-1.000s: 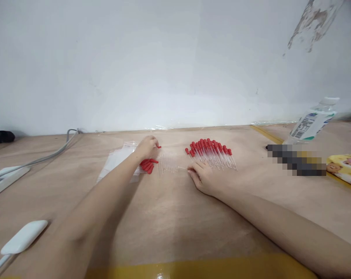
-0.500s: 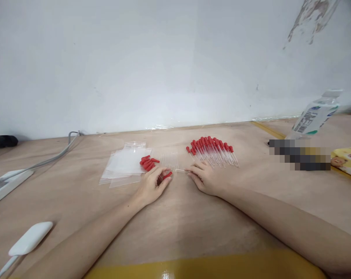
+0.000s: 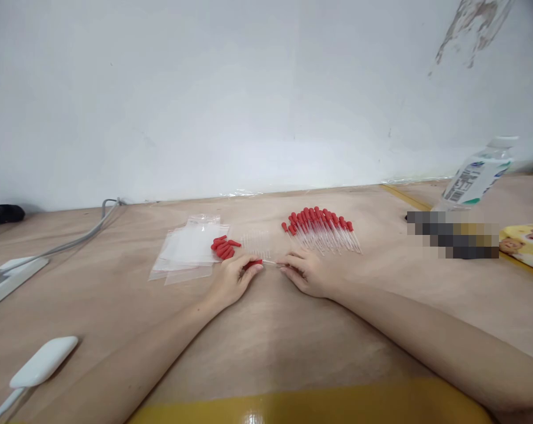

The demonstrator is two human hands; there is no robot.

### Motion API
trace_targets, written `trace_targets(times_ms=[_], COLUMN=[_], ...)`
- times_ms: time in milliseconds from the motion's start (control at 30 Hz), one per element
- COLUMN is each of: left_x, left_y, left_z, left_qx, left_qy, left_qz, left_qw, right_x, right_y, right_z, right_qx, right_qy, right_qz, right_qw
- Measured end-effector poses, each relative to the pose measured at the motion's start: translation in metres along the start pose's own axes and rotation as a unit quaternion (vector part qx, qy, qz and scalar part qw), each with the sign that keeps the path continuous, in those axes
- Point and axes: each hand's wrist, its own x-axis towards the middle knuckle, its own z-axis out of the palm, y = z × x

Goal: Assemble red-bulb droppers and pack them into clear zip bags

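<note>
- Left hand [image 3: 233, 281]: forearm stretched low over the bench [image 3: 266, 341], fingers curled, thumb and fingertips pinching a red bulb [image 3: 253, 264].
- Right hand [image 3: 309, 272]: palm down, fingers drawn together, nipping a glass tube [image 3: 272, 262] by its end.
- Bulb and tube meet end to end between the hands, just in front of the loose tubes [image 3: 256, 242].
- Finished droppers [image 3: 321, 231] lie beyond the right hand.

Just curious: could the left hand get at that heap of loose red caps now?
Probably yes: the red caps lie just beyond the left hand, nothing between, though it pinches another cap.
</note>
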Motion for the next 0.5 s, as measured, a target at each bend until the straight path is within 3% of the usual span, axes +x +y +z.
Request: trace_targets(times_ms=[267,367,500], left_x=[-0.002,-0.002,-0.003], left_y=[0.001,0.004,0.007], left_z=[-0.001,-0.002,-0.002], left_qx=[-0.057,-0.054,-0.027], left_qy=[-0.011,-0.042,-0.052], left_qz=[0.014,0.020,0.011], left_qw=[0.998,0.997,0.998], right_x=[0.007,0.006,0.003], right_y=[0.001,0.003,0.001], right_z=[-0.012,-0.014,-0.010], right_qx=[0.060,0.022,-0.095], right_qy=[-0.058,-0.074,-0.031], right_qz=[0.014,0.004,-0.043], right_qw=[0.996,0.997,0.994])
